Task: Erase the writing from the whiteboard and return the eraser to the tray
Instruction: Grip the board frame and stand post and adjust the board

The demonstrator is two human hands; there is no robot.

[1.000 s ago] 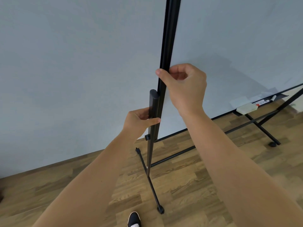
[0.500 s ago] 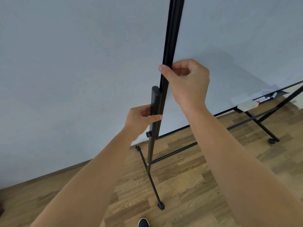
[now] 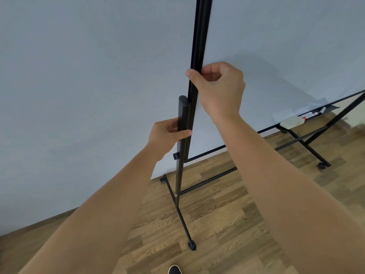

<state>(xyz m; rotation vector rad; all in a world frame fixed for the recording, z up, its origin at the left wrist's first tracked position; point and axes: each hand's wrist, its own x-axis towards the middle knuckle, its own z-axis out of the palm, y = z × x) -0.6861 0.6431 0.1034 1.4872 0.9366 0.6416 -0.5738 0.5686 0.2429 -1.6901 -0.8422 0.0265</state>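
I stand at the side edge of a whiteboard (image 3: 286, 46) on a black stand. My right hand (image 3: 219, 89) is closed on the board's black side frame (image 3: 199, 36). Lower down, my left hand (image 3: 167, 135) grips the stand's upright post (image 3: 182, 111) just below its capped top. The board's face stretches away to the right, and I see no writing on the part in view. A pale eraser (image 3: 292, 122) lies on the tray (image 3: 331, 108) at the board's bottom edge, far right, beside red and black markers (image 3: 313, 114).
The stand's foot bar with small casters (image 3: 192, 245) crosses the wooden floor (image 3: 217, 224) in front of me. A cross bar (image 3: 209, 181) runs right to the other leg (image 3: 314, 153). A grey wall (image 3: 79, 76) fills the left. My dark shoe tip (image 3: 174, 270) shows at the bottom.
Both hands keep their grips on the frame and the post. They sit slightly lower and further right in view, and the board's edge has shifted a little to the right.
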